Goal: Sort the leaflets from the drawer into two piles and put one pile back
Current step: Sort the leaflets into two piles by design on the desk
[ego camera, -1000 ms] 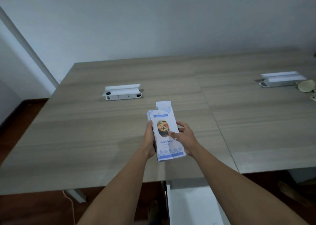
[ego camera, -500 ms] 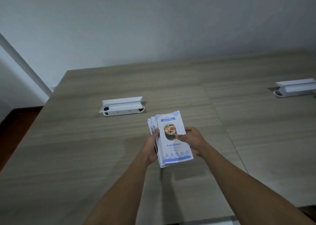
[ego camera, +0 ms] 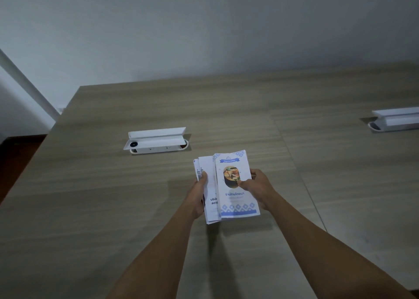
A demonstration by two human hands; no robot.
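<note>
Over the middle of the wooden table (ego camera: 113,208) I hold a stack of white leaflets (ego camera: 209,189). My left hand (ego camera: 198,196) grips the stack along its left edge. My right hand (ego camera: 258,188) pinches the top leaflet (ego camera: 237,199), which has a blue patterned border and a round food picture, thumb on its face. That top leaflet sits shifted to the right, and dark print on the leaflet beneath shows at its left. The drawer is out of view.
A white power socket box (ego camera: 156,141) with its lid raised sits in the table beyond the leaflets, to the left. A second such box (ego camera: 395,119) is at the far right edge. A pale wall (ego camera: 204,26) stands behind the table.
The view has moved forward over the table, and its front edge and the floor have dropped out of sight. My right hand has slid the top leaflet rightward off the stack.
</note>
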